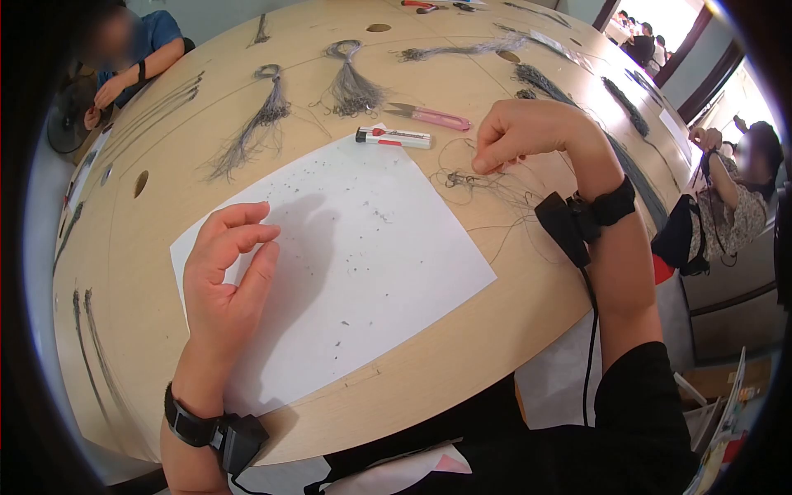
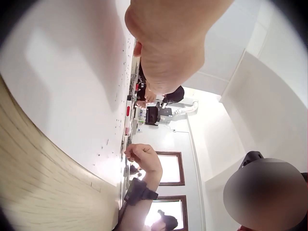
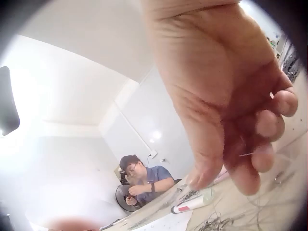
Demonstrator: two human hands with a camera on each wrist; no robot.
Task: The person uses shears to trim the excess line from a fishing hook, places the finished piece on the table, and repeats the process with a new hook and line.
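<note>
My left hand (image 1: pixel 227 268) hovers over the white paper sheet (image 1: pixel 396 272), fingers bent and thumb apart from them, holding nothing. Near the sheet's right edge, my right hand (image 1: pixel 528 136) reaches down over a loose tangle of fine lines (image 1: pixel 495 188) with small dark hook-like ends. Its thumb tip overlaps the tangle in the head view. The right wrist view shows loosely curled fingers (image 3: pixel 245 180), with the thumb apart from the index finger. A thin pale strand crosses near these fingertips. Dark specks and short clippings are scattered across the paper.
A white lighter (image 1: pixel 404 139) lies at the paper's top corner, beside pink-handled thread snips (image 1: pixel 429 117). Looped bundles of grey line (image 1: pixel 355 87) lie beyond. More strands (image 1: pixel 91 346) lie at the left. One person (image 1: pixel 140 58) sits across the table, another (image 1: pixel 734 190) at right.
</note>
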